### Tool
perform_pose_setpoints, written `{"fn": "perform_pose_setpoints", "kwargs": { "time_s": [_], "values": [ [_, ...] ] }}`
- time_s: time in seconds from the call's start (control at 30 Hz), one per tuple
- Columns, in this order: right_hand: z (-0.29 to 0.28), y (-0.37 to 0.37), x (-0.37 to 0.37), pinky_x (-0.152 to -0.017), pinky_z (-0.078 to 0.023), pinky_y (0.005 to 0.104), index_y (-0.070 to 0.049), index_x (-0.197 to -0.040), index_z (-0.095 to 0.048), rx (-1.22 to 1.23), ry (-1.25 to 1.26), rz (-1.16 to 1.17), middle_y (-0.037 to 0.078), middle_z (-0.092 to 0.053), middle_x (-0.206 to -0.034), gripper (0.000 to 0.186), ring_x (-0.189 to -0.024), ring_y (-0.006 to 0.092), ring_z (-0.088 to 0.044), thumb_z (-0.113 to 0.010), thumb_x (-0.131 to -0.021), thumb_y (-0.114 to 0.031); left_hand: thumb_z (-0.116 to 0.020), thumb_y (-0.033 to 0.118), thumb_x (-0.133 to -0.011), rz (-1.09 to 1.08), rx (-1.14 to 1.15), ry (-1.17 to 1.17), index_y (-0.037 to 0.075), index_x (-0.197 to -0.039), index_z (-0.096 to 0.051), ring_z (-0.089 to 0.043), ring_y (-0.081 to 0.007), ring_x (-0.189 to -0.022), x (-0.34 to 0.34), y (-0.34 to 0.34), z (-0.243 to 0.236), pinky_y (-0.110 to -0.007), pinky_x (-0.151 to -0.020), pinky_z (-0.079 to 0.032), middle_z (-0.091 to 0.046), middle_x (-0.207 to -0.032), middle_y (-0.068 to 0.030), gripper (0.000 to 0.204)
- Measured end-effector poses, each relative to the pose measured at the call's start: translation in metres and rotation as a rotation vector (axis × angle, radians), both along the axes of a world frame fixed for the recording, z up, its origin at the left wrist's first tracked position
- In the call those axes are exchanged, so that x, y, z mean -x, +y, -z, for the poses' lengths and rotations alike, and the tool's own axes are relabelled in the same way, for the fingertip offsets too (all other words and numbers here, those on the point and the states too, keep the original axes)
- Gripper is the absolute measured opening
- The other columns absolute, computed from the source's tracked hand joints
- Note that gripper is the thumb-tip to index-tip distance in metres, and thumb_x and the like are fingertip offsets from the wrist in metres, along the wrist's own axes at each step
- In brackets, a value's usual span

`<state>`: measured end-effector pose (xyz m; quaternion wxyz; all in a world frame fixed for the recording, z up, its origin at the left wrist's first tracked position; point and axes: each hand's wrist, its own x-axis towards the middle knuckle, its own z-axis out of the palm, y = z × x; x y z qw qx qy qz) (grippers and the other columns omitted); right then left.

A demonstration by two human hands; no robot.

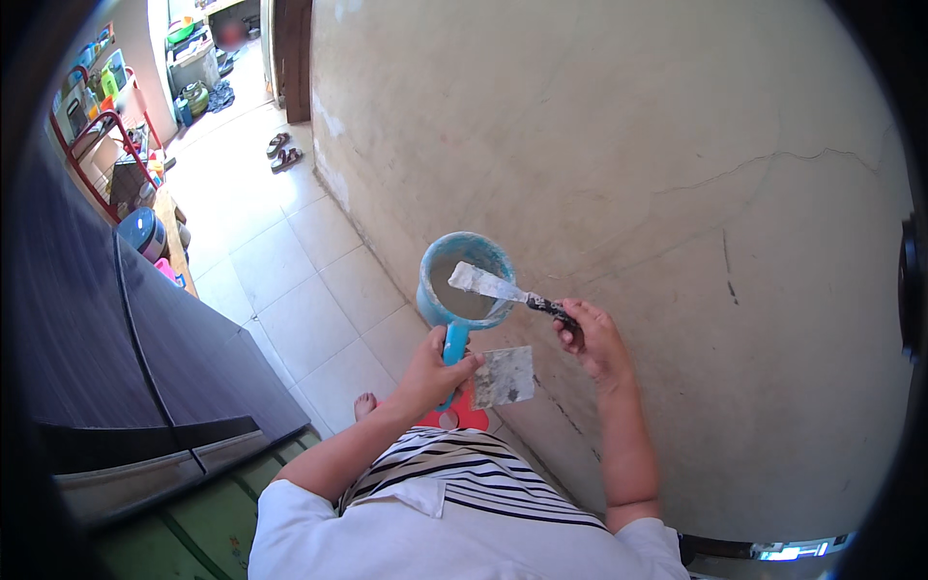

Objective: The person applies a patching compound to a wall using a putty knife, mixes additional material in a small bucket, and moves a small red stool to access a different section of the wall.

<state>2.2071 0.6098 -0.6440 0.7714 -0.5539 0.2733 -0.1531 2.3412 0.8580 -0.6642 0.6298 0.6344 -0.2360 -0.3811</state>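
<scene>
A: How are the two hands set?

B: Apart. The left hand (433, 375) is wrapped round the handle of the blue dipper (424, 302), with a smeared square plate (507, 375) at its fingertips; the right hand (596, 340) grips the putty knife (495, 287) by its black handle.

A: And what's in the dipper?

B: Grey paste (464, 304), with more crusted on the rim. The dipper is at the centre of the frame, the knife's whitened blade across its mouth; whether that touches the paste, I can't tell.

A: Which step, then?

B: Stirring or scooping paste, I'd judge. The next move calls for a steady dipper and a level blade.
</scene>
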Motion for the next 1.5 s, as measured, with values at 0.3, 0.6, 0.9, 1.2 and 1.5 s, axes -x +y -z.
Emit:
{"fn": "perform_pose_setpoints", "kwargs": {
  "time_s": [0.3,0.6,0.9,1.2,1.5],
  "values": [
    [0.042,0.028,0.030,-0.054,-0.043,0.0213,-0.008,-0.109,-0.062,-0.356,-0.256,0.039,0.007,-0.068,-0.087,0.021,-0.062,0.0073,-0.054,-0.063,-0.100,-0.027,-0.076,0.018,-0.090,0.016,-0.013,0.020,0.003,-0.112,-0.050,-0.058,-0.0108,-0.060,-0.004,0.000,-0.006,-0.027,-0.049,-0.048,-0.059,-0.081,-0.0038,0.038],
    [-0.046,0.026,0.093,-0.060,-0.044,0.0198,-0.004,-0.124,-0.058,0.466,-0.396,0.476,0.008,-0.069,-0.099,0.027,-0.071,0.0063,-0.054,-0.061,-0.102,-0.021,-0.073,0.011,-0.090,0.051,0.051,0.068,0.000,-0.111,-0.048,-0.058,-0.0114,-0.058,-0.006,-0.001,-0.013,-0.027,-0.041,-0.046,-0.056,-0.079,-0.0044,0.035],
    [-0.109,-0.028,0.125,-0.059,-0.043,0.0188,-0.002,-0.125,-0.061,1.065,-0.229,0.697,0.005,-0.069,-0.097,0.028,-0.069,0.0037,-0.052,-0.059,-0.104,-0.021,-0.071,0.007,-0.089,0.021,0.062,0.134,0.001,-0.115,-0.051,-0.057,-0.0103,-0.059,0.000,0.003,-0.020,-0.025,-0.043,-0.045,-0.057,-0.080,-0.0039,0.033],
    [-0.102,-0.043,0.133,-0.066,-0.050,0.0230,-0.001,-0.120,-0.065,1.234,-0.067,0.891,0.007,-0.069,-0.098,0.025,-0.077,0.0088,-0.061,-0.059,-0.103,-0.019,-0.072,0.007,-0.088,-0.045,0.065,0.150,0.001,-0.113,-0.050,-0.056,-0.0106,-0.055,0.002,0.001,-0.003,-0.025,-0.042,-0.045,-0.056,-0.075,-0.0031,0.034],
    [-0.130,-0.042,0.111,-0.078,-0.053,0.0301,0.003,-0.116,-0.065,1.422,-0.011,0.764,0.011,-0.069,-0.101,0.023,-0.086,0.0171,-0.066,-0.059,-0.102,-0.014,-0.072,0.011,-0.090,-0.094,0.056,0.133,0.003,-0.107,-0.049,-0.057,-0.0111,-0.058,0.011,-0.002,-0.004,-0.027,-0.042,-0.047,-0.057,-0.077,-0.0034,0.029]
  ]
}}
